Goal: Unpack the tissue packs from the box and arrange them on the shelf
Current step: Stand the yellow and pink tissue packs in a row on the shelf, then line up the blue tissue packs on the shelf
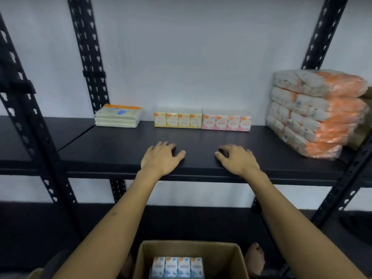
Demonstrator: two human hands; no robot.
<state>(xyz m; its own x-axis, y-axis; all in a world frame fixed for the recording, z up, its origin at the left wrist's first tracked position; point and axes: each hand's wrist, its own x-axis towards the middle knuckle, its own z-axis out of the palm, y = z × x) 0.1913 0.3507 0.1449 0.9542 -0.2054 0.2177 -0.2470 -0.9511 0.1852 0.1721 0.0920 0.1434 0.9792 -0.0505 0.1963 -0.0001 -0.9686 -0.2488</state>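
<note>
Box (141,256) below both hands: I see left hand (161,158) and right hand (238,160) open, empty on shelf (201,137); blue pack (177,266) lies crosswise, equidistant.

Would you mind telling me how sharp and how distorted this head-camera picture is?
Head view: soft throughout, print on the yellow tissue packs and pink tissue packs unreadable; wide-angle bending splays the shelf uprights outward; dim below, around the cardboard box.

Both hands, left (161,158) and right (238,159), are rested empty on the shelf (201,137); yellow packs (178,119) and pink packs (227,122) are lined behind, blue packs (177,266) are kept in the box (237,258).
</note>
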